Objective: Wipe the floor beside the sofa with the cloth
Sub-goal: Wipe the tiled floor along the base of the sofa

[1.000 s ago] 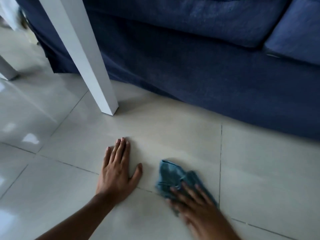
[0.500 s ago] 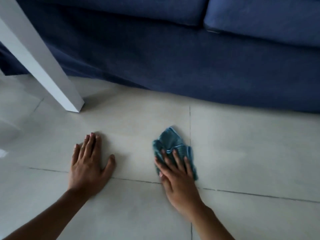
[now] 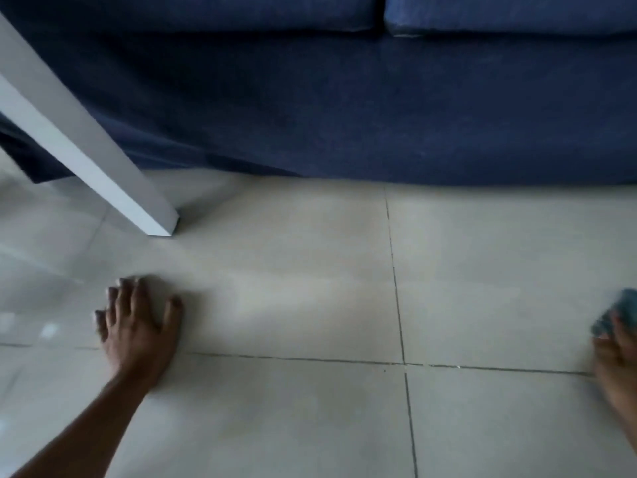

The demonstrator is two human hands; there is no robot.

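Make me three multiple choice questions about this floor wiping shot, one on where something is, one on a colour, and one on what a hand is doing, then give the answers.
1. Where is the cloth?
A. at the right edge of the view
B. beside the white leg
C. on the sofa

2. What colour is the sofa?
A. grey
B. dark blue
C. brown

3. What is the left hand doing?
A. gripping the cloth
B. lifted off the floor
C. resting flat on the tile, fingers spread

Answers:
1 A, the cloth shows at the right edge under the right hand.
2 B, the sofa is dark blue fabric.
3 C, the left hand lies palm down on the floor, holding nothing.
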